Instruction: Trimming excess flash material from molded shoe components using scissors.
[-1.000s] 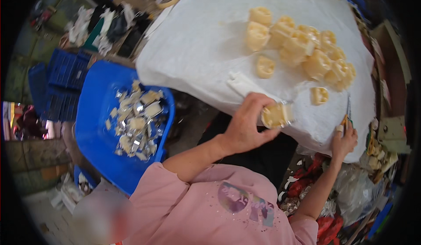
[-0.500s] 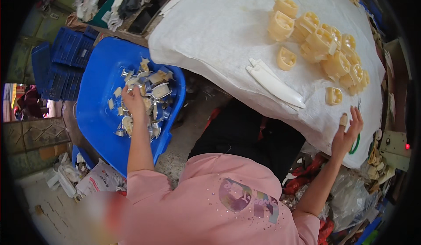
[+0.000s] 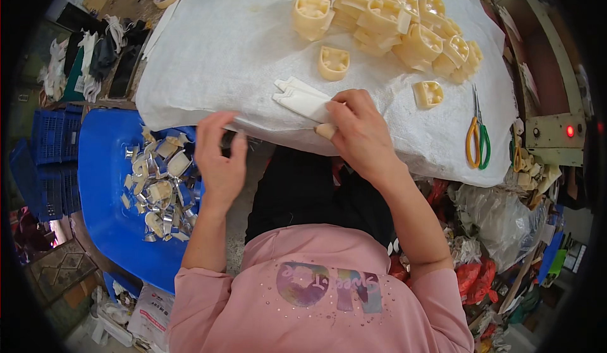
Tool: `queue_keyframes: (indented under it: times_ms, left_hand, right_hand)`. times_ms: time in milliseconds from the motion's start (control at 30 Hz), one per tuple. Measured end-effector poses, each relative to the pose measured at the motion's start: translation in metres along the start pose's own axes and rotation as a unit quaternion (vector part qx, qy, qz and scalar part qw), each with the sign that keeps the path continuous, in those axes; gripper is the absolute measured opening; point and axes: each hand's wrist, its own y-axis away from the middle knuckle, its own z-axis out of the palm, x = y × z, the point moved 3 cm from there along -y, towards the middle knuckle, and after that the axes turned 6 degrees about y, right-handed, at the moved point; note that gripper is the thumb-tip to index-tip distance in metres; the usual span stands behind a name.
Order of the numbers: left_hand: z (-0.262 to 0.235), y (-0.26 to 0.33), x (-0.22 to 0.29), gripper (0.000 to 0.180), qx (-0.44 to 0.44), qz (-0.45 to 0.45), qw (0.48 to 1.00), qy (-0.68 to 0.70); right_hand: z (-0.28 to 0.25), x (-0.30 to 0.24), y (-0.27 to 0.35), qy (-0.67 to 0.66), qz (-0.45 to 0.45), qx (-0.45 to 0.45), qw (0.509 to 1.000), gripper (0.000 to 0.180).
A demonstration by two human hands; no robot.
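My right hand [image 3: 363,135] is bent over the near end of some flat white strips [image 3: 302,100], its fingers closed around that end. A tan covering wraps its thumb. Smeared a little by motion, my left hand [image 3: 220,154] hangs between the blue bin [image 3: 104,182] and the cloth edge, fingers apart and nothing visible in them. Scissors [image 3: 478,135] with one orange and one green handle lie on the cloth to the right. Beyond the strips stand cream-coloured moulded pieces: a single one [image 3: 333,63], another single one [image 3: 429,94], and a heap [image 3: 386,21].
A white cloth [image 3: 234,49] covers the table. Shiny metallic and cream pieces [image 3: 161,192] fill part of the bin. Blue crates [image 3: 54,138] stand at far left. At right are a metal box with a lit red lamp [image 3: 570,130] and clear plastic bags [image 3: 499,211].
My left hand has left the pieces in the bin and moved toward the table. My right hand has gone from beside the scissors to the white strips. The view has shifted to the right.
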Motion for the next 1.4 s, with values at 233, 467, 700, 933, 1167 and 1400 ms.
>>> queue_keyframes:
  times_ms: [233, 467, 700, 933, 1167, 1400]
  left_hand:
    - [0.029, -0.007, 0.030, 0.020, -0.059, 0.043, 0.991, 0.109]
    - [0.040, -0.014, 0.038, 0.017, -0.078, 0.071, 0.987, 0.120]
    - [0.076, -0.019, 0.061, 0.036, -0.172, 0.151, 0.972, 0.050]
    - [0.073, -0.026, 0.084, 0.043, -0.235, 0.175, 0.956, -0.016]
    - [0.106, -0.005, 0.095, 0.045, -0.228, -0.258, 0.799, 0.494]
    - [0.115, -0.012, 0.097, 0.047, -0.218, -0.330, 0.662, 0.637]
  right_hand:
    - [-0.003, -0.004, -0.012, 0.055, -0.015, -0.081, 0.995, 0.006]
    - [-0.004, 0.012, -0.016, -0.056, 0.000, -0.105, 0.993, 0.006]
    - [-0.002, 0.020, -0.003, -0.142, 0.054, 0.008, 0.988, 0.017]
    - [-0.075, 0.008, 0.014, 0.106, 0.008, 0.176, 0.979, 0.017]
    - [-0.077, -0.004, 0.027, -0.036, -0.042, 0.035, 0.998, 0.027]
    - [-0.089, 0.114, 0.045, 0.005, 0.115, 0.086, 0.990, 0.049]
